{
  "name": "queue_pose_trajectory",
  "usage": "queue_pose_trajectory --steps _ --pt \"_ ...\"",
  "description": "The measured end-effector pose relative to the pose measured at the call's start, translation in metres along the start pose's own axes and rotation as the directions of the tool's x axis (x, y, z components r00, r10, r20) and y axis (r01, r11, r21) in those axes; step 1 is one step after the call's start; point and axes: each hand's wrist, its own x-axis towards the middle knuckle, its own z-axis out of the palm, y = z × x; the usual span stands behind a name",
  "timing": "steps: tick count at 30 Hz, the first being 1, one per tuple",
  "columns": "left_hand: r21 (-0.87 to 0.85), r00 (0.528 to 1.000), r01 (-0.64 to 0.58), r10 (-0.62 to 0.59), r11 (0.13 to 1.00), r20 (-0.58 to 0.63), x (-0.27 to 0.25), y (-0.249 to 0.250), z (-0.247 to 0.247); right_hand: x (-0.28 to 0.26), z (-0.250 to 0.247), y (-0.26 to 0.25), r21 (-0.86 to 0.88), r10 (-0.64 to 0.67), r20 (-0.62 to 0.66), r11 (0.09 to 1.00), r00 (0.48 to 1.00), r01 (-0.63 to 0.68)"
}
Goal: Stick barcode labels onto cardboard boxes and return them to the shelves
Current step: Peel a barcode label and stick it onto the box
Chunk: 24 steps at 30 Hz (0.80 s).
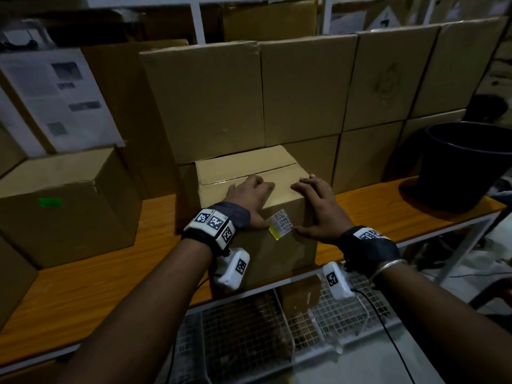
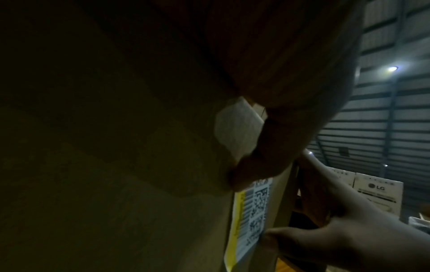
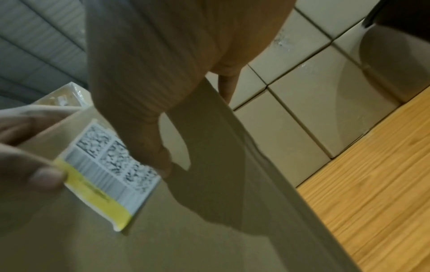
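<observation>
A closed cardboard box (image 1: 249,173) stands at the front edge of the wooden shelf (image 1: 97,273). A white barcode label (image 1: 281,224) with a yellow strip sits high on the box's front face, slightly tilted. My left hand (image 1: 249,198) lies over the top front edge with its fingers on the lid. Its thumb (image 3: 39,176) presses the label's yellow left edge. My right hand (image 1: 315,206) rests on the lid the same way, thumb (image 3: 160,156) against the label's right edge. In the left wrist view the label (image 2: 253,211) lies between both thumbs.
Stacked cardboard boxes (image 1: 304,87) form a wall right behind. A box with a green sticker (image 1: 63,206) stands to the left. A black bucket (image 1: 468,162) sits on the shelf's right end. Wire baskets (image 1: 249,328) lie below the shelf edge.
</observation>
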Motion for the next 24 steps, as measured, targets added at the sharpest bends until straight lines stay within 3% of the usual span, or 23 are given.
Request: queue_pose_trajectory --steps 6,9,14,19,24 --pt "-0.022 1.000 0.010 -0.011 1.000 -0.003 -0.002 -0.001 0.000 -0.010 0.005 -0.020 -0.037 0.082 -0.052 0.996 0.995 -0.084" --pt "-0.053 1.000 0.009 -0.010 0.999 -0.017 -0.005 -0.002 -0.001 -0.016 0.014 -0.032 0.003 0.115 -0.200 0.993 0.973 -0.117" --pt "-0.049 0.997 0.016 -0.019 0.999 -0.075 -0.012 0.002 0.000 -0.021 0.027 -0.055 0.017 0.168 -0.459 0.984 0.873 -0.180" --pt "-0.051 0.996 0.013 -0.018 0.999 -0.084 -0.016 0.004 0.000 -0.021 0.040 -0.059 0.127 0.128 -0.523 0.989 0.843 -0.072" --pt "-0.071 0.996 0.029 -0.034 0.997 -0.080 -0.016 0.004 -0.001 -0.022 0.046 -0.056 0.052 0.060 -0.536 0.998 0.842 -0.038"
